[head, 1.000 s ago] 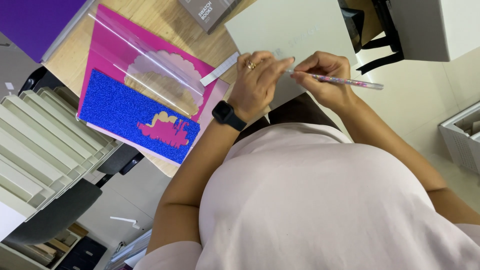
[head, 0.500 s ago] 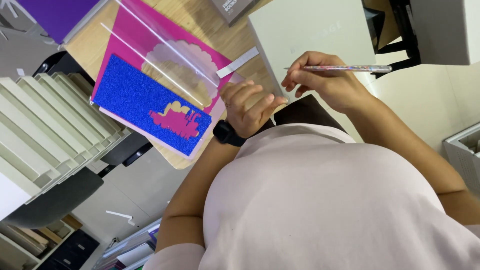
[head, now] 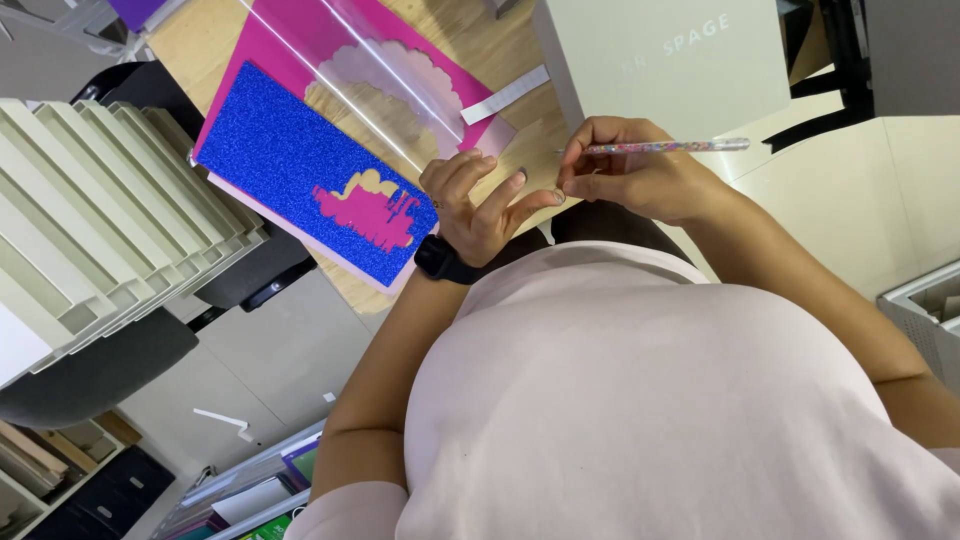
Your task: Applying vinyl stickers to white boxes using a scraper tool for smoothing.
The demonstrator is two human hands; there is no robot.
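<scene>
pen [head: 668, 147]: long and thin, lies sideways, its far end pointing away from the left hand | right hand [head: 625, 180]: fingers closed around the pen, over the near edge of the wooden table [head: 200, 40] | left hand [head: 478, 200]: open, fingers spread, empty, fingertip touching the right hand, beside the blue glitter sheet [head: 300, 170]

Light wooden tabletop [head: 205, 45]. Lying on it: a magenta card sheet [head: 262, 52] with a scalloped cut-out; a blue glitter sheet [head: 290, 170] overlapping the magenta sheet's near side and reaching the table's near edge; a clear plastic sheet [head: 375, 75] across the magenta; a white paper strip [head: 505, 95]; a pale grey box [head: 665, 60] toward the far side.
</scene>
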